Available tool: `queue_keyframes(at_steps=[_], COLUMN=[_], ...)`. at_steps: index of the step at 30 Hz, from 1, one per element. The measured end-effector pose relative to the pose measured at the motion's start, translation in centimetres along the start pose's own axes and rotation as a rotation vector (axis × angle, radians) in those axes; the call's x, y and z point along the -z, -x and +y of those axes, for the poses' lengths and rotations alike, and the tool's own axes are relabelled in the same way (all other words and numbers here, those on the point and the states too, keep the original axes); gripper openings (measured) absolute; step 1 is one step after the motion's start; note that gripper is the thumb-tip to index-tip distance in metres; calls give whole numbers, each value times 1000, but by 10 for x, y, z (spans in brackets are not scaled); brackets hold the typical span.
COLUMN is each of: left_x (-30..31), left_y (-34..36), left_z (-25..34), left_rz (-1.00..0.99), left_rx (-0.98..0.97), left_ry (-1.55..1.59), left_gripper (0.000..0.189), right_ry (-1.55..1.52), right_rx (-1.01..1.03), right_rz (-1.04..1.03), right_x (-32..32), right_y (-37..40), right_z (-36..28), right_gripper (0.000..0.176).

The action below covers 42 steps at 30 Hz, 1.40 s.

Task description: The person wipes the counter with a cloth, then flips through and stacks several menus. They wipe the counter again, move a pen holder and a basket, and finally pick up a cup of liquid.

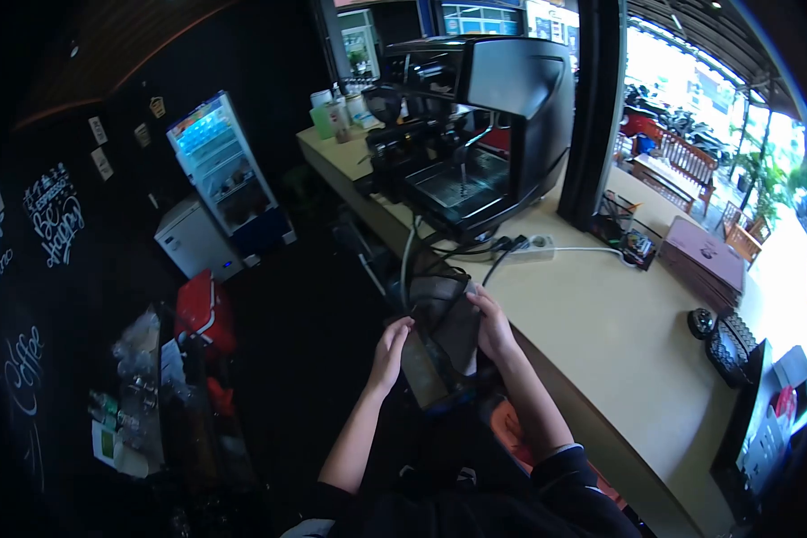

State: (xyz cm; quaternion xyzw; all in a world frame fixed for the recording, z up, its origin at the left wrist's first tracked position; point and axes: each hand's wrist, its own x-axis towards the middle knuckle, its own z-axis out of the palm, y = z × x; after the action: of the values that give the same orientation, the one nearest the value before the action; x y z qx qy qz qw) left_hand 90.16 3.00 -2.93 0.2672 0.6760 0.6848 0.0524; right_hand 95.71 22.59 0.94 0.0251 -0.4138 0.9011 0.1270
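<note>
Black plastic bag [441,327] held up at the middle of the view, stretched between both hands. Left hand [391,351] at the bag's eight o'clock, fingertips pinched on its left edge. Right hand [493,327] at the bag's three o'clock, clamped on the right edge with the thumb across the front. Hands apart, the bag's width between them. Bag hanging just off the near edge of the beige counter [601,341], over the dark floor, resting on nothing. Cannot tell whether anything lies inside it.

Counter running from twelve o'clock down to five o'clock of the view. At twelve o'clock of the bag, black coffee machine [498,117] standing on the counter, with cables [407,255] dropping from it toward the bag's top edge. At one o'clock, just beside the machine's base, white power strip [536,244] with plugs in it. At two o'clock, wire holder [620,229] and next to it a brown stack [704,260], boxes or folders, too small to tell. At three o'clock, well apart from the hands, black mouse [699,323] just beside a keyboard [735,345].

At ten o'clock of the bag, lit drinks fridge [224,166] with a white freezer [193,240] just beside it. At nine o'clock, red cooler [204,309] near the floor. Farther out at nine o'clock, black wall [54,220] with white chalk lettering.
</note>
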Motion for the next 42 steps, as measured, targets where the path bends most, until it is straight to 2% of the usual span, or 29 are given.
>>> queue_keyframes(at_steps=[2,3,4,6,7,8,11,14,18,20,23,24,26,28,30,32,35,40,42], left_x=[12,19,28,53,66,87,150,212,319,374,446,465,500,522,543,552,557,597,614], left_y=[3,5,4,0,1,1,-8,-12,-23,-23,-26,-30,-43,-57,-74,-96,-146,-242,-282], left_z=[4,5,5,7,25,20,14,15,-3,-11,-16,-16,-28,-29,-37,-47,-58,-66,-79], left_rz=[-56,-24,7,151,207,236,352,324,414,485,626,673,633,826,821,655,460,424,415], left_rx=[406,440,429,294,204,197,15,-128,-184,-182,-161,-162,-196,-211,-223,-185,-191,-389,-408], left_ry=[462,549,558,617,429,430,317,215,89,3,-43,-50,-101,-596,-471,-178,-249,-564,-587], left_gripper=[47,51,51,35,25,25,16,17,18,17,18,18,24,28,30,30,29,35,33], right_ry=[-108,-125,-143,-160,-100,-38,128,132,27,75,277,291,242,272,257,280,305,-121,-54], right_rx=[-80,-105,-133,-193,-230,-261,-220,-236,-311,-265,-55,-72,-53,-96,-154,-137,-134,-343,-295], right_rz=[-136,-156,-184,-284,-277,-268,-337,-391,-422,-449,-376,-345,-344,-331,-310,-321,-404,-459,-485], right_x=[-21,-34,-45,-61,-75,-87,-129,-176,-250,-282,-327,-337,-354,-365,-379,-378,-381,-376,-372], right_y=[-3,-5,-8,-22,-28,-34,-61,-94,-147,-171,-201,-211,-229,-247,-270,-301,-343,-428,-467], right_z=[20,30,41,66,77,89,132,185,268,311,349,358,377,388,398,425,439,445,449], right_gripper=[42,37,33,31,30,30,33,28,13,10,7,7,7,7,8,9,13,31,36])
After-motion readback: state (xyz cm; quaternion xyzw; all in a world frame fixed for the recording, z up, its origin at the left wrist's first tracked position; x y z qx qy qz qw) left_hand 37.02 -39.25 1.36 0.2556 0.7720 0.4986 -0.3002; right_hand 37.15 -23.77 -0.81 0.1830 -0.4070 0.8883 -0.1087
